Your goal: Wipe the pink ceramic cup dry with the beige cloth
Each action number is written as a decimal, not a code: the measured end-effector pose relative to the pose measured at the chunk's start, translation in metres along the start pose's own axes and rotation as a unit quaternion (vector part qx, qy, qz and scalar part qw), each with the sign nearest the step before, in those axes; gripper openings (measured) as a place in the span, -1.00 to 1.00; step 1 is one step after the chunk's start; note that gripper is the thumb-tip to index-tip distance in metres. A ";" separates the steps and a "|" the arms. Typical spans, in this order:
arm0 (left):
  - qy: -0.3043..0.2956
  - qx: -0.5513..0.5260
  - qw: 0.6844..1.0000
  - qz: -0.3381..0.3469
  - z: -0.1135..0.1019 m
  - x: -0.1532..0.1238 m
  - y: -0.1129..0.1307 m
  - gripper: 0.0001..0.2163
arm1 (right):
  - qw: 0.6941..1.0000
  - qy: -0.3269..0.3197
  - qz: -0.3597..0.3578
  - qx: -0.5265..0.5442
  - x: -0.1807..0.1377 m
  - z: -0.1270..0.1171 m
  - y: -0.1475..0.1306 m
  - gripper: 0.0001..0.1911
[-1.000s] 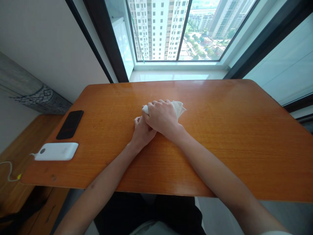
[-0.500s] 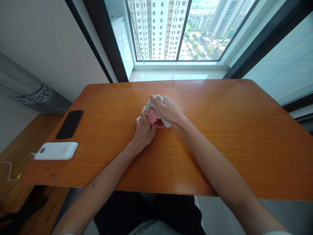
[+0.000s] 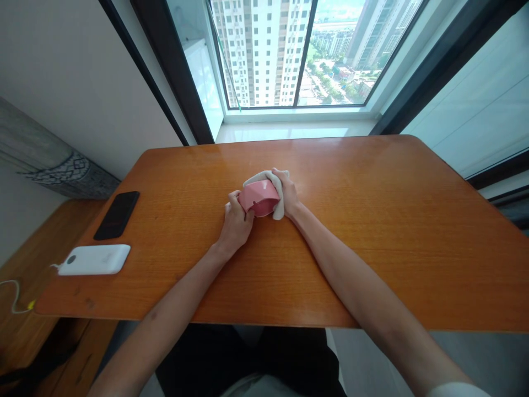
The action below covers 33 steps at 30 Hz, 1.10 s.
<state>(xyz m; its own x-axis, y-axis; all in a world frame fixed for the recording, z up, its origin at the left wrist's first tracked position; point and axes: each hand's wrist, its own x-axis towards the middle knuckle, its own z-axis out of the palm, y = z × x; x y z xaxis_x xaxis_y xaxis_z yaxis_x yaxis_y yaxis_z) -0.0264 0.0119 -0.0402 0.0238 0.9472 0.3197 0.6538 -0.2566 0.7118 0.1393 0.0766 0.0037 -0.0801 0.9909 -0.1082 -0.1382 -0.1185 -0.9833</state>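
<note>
The cloth (image 3: 280,209) held in the right hand (image 3: 289,194) has slid rightward, baring more of the pink object (image 3: 261,194) the left hand (image 3: 236,221) grips, so wiping seemingly shifts sides

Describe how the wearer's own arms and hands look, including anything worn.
The left hand and right hand are bare: no gloves, rings or watch visible. The left forearm is uncovered and has a small mark. The right forearm is uncovered too, with a pale sleeve at the picture's bottom edge.
</note>
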 end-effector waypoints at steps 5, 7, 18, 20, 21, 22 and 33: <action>0.005 -0.016 1.000 -0.012 -0.001 0.001 -0.001 -0.70 | 0.994 0.006 -0.055 -0.090 0.003 -0.002 -0.012 -0.39; 0.006 -0.015 1.000 -0.008 -0.001 0.001 -0.001 -0.70 | 0.970 -0.015 -0.102 -0.220 -0.004 0.002 -0.026 -0.42; -0.033 0.024 0.997 0.065 -0.005 0.001 -0.007 -0.64 | 0.624 -0.020 -0.302 -0.720 -0.064 0.075 -0.038 -0.64; -0.045 0.024 0.997 0.060 -0.005 0.001 -0.006 -0.62 | 0.618 -0.022 -0.294 -0.729 -0.064 0.076 -0.037 -0.64; -0.046 0.025 0.997 0.062 -0.005 0.001 -0.005 -0.62 | 0.620 -0.027 -0.296 -0.726 -0.063 0.075 -0.038 -0.64; -0.045 0.025 0.997 0.064 -0.005 0.001 -0.004 -0.63 | 0.626 -0.033 -0.299 -0.719 -0.062 0.073 -0.039 -0.64; 0.000 0.005 0.999 0.032 -0.001 -0.001 0.001 -0.68 | 0.912 -0.093 -0.164 -0.364 -0.012 0.014 -0.048 -0.37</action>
<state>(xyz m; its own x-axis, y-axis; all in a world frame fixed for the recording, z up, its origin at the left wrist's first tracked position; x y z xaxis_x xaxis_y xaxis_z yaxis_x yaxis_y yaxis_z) -0.0263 0.0106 -0.0390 0.0656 0.9289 0.3644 0.6589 -0.3146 0.6833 0.1330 0.0697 0.0545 -0.3273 0.9295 0.1697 0.5015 0.3231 -0.8026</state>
